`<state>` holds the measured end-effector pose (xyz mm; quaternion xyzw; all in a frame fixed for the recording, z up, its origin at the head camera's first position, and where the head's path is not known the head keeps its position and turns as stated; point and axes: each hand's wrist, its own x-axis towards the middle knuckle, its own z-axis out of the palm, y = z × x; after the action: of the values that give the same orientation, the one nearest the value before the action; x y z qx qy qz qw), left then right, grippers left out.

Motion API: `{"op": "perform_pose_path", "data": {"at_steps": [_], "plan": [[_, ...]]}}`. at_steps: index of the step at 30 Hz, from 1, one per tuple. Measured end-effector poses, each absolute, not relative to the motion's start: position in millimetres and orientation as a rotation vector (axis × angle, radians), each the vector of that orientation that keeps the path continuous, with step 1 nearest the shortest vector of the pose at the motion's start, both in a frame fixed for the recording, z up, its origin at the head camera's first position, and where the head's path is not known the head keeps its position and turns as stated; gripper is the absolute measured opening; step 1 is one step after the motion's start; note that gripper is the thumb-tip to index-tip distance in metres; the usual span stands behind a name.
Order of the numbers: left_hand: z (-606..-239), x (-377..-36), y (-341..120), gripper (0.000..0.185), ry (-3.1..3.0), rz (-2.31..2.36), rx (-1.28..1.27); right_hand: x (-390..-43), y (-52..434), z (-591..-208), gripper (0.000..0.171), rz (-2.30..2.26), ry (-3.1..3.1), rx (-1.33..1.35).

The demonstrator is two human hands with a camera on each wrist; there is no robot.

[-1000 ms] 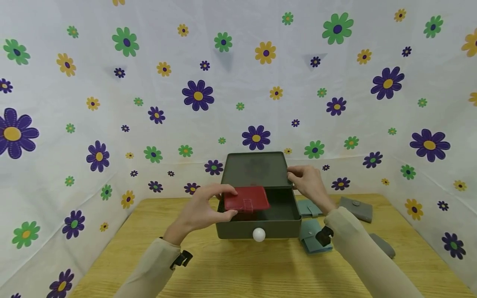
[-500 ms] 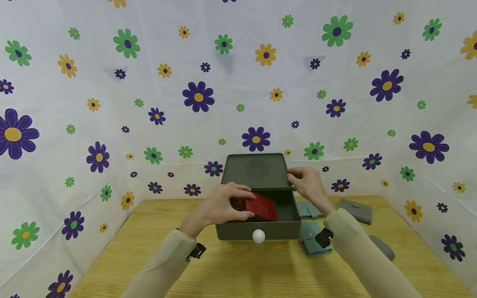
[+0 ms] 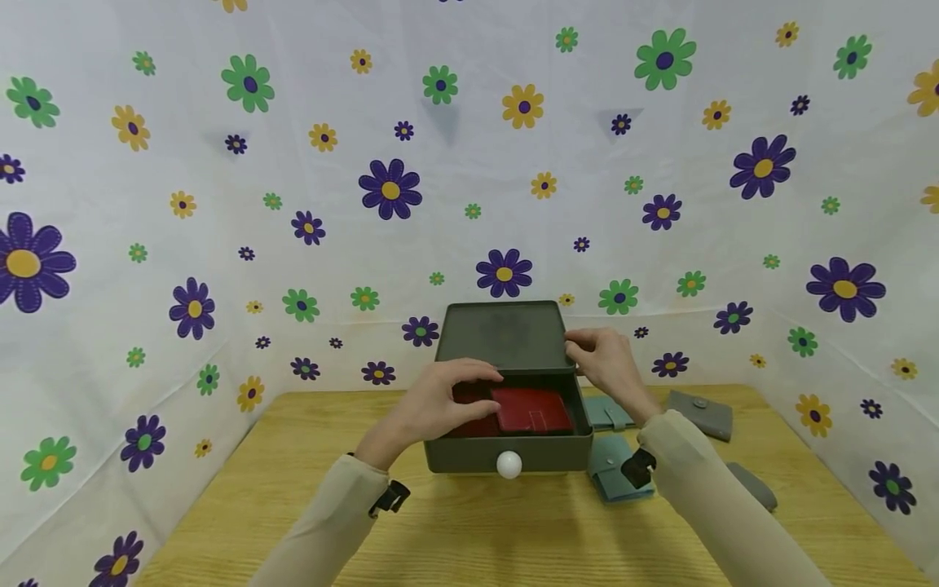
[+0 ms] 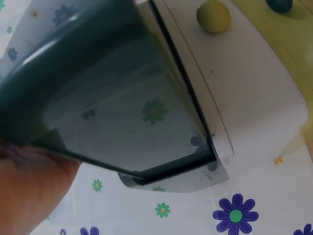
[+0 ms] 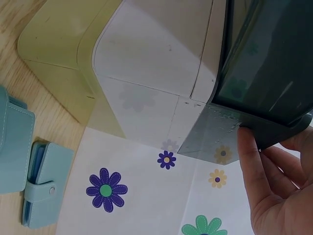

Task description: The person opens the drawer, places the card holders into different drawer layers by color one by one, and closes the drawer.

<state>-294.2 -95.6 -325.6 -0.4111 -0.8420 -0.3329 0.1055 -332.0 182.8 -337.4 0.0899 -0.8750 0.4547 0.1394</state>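
Inside the open grey-green rectangular metal box (image 3: 513, 444), a red leather snap wallet (image 3: 531, 410) lies flat toward the right of the compartment, with a darker red item partly hidden beneath the left hand (image 3: 440, 399). That hand rests over the box's left rim, fingers bent loosely down onto the red items; whether it pinches them cannot be told. The right hand (image 3: 605, 363) grips the right edge of the raised hinged lid (image 3: 506, 334), holding it upright. A white round knob (image 3: 509, 463) sits on the box front. In my judgement the wallet should be seated fully flat and clear of the rim, and the left fingers withdrawn, while the lid stays steadied. Two pale blue wallets (image 3: 612, 465) lie on the wooden bench (image 3: 469, 530) just right of the box, grey ones (image 3: 703, 412) farther right.
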Motion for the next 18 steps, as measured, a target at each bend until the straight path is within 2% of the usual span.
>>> {"op": "perform_pose_path", "data": {"at_steps": [7,18], "plan": [[-324.3,-287.3,-104.3,0.012,-2.34,-1.083,-1.179,-331.5,182.7,-336.2,0.037,1.316,-2.529,0.252],[-325.7,-274.1,-108.0,0.007,-2.304,-1.037,-1.152,-331.0,183.4,-337.0,0.037,1.327,-2.517,0.256]]}}
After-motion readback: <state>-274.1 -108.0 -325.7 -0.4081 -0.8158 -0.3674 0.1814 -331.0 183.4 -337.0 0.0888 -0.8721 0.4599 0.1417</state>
